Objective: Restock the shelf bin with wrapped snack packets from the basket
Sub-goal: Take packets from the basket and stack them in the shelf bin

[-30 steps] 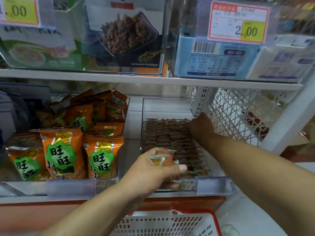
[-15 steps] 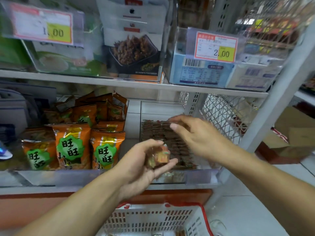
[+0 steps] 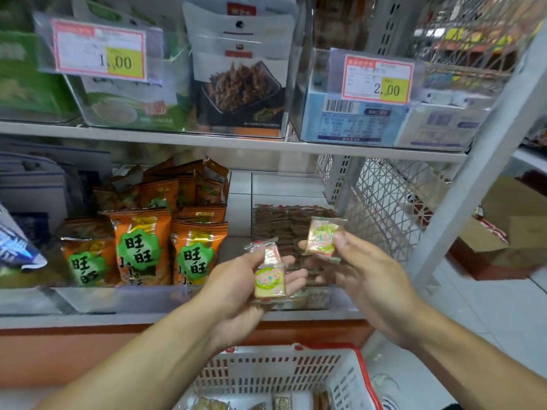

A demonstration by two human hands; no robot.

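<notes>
Above the bin (image 3: 296, 300), your right hand (image 3: 364, 279) pinches one packet (image 3: 322, 236), your left hand (image 3: 236, 288) loosely cradles two (image 3: 269, 279); those could slide off.

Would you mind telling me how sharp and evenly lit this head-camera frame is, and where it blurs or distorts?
Head view: lighting is even and soft, no hard shadows. The orange snack bags are fairly sharp. The packet in the right hand and the price tags are slightly smeared. The shelf bin contents are dim. The wide lens tilts the right upright. The basket is cropped at the bottom.
</notes>
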